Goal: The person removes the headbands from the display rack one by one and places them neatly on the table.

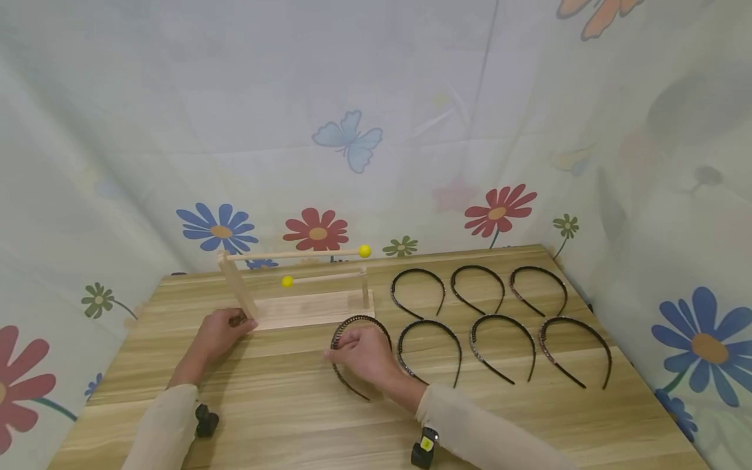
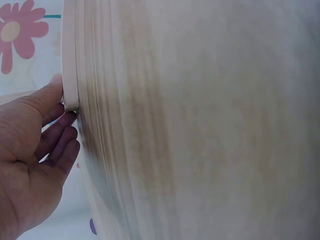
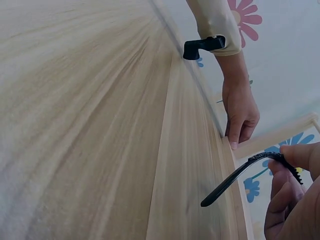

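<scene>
My left hand (image 1: pixel 217 336) holds the left end of a light wooden rack (image 1: pixel 311 310), thumb on the corner of its base. In the left wrist view, the fingers curl against the end of the board (image 2: pixel 70 60). The rack has two horizontal rods, each tipped with a yellow ball (image 1: pixel 365 251). In front of the rack's right end, my right hand (image 1: pixel 367 356) pinches a black toothed headband (image 1: pixel 360 318) between thumb and fingers. One slim end of that headband (image 3: pixel 227 184) points away from the hand in the right wrist view.
Several black headbands (image 1: pixel 496 318) with glittery decoration lie in two rows on the right of the wood-grain table (image 1: pixel 264 405). A patterned cloth (image 1: pixel 247 130) with flowers and butterflies hangs behind and beside the table.
</scene>
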